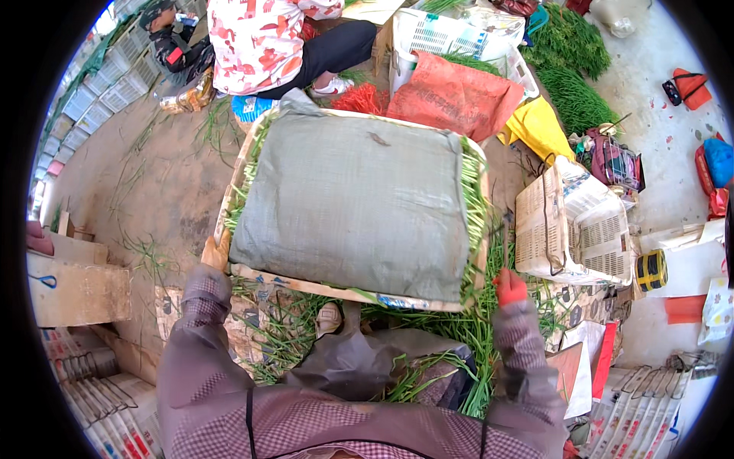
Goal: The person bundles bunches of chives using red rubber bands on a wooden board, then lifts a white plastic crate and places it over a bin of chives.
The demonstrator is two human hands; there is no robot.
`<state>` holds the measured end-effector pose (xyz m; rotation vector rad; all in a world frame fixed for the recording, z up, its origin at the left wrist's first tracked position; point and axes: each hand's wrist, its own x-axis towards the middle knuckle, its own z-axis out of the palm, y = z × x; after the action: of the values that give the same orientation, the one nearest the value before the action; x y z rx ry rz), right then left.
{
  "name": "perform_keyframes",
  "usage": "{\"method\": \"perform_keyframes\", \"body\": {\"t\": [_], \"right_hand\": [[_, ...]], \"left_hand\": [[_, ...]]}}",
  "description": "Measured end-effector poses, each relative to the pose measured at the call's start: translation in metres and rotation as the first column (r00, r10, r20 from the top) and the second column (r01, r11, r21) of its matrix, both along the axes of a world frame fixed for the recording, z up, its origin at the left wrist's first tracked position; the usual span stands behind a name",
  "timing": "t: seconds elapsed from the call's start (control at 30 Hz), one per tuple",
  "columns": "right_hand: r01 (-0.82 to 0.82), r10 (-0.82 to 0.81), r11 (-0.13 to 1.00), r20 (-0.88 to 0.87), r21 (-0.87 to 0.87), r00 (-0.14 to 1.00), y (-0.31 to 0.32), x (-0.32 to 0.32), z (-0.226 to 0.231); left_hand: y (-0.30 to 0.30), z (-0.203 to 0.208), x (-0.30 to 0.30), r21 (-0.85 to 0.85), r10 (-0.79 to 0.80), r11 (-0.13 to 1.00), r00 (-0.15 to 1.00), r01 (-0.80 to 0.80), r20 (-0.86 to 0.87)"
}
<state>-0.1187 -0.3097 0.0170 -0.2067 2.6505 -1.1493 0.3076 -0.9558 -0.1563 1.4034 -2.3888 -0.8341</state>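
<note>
Brown floor (99,180) strewn with loose green stalks spreads out in the head view, with a pale floor (650,153) at the far right and a seated person in a red-and-white patterned top (256,50) beyond. From the lower edge come the wearer's two arms in checked sleeves (205,294) with a see-through layer over them, held apart, elbows out and forearms running forward. The left hand (216,252) grips the edge of a big pale crate (306,283) at its near left corner. The right hand (511,288), its fingers curled, is just beside the near right corner, apart from the rim; whether it holds anything I cannot tell. Between and ahead of the hands lies the crate, slightly askew, full of green stems (474,199) that show at both sides of a grey cloth (352,206) laid over the top. A white crate (539,229) is to the right of the right hand, and a red sack (459,96) lies past the full crate's far edge.
</note>
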Motion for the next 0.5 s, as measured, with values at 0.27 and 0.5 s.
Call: {"method": "perform_keyframes", "body": {"t": [0.27, 0.5], "right_hand": [[-0.034, 0.085, 0.969, -0.202, 0.245, 0.976, 0.202, -0.097, -0.049], [0.249, -0.191, 0.884, -0.180, 0.396, 0.965, 0.217, -0.090, -0.116]], "left_hand": [[0.176, 0.114, -0.083, 0.163, -0.050, 0.985, 0.998, 0.056, -0.043], [0.227, 0.125, -0.091, 0.228, -0.075, 0.971, 0.997, 0.071, 0.010]]}}
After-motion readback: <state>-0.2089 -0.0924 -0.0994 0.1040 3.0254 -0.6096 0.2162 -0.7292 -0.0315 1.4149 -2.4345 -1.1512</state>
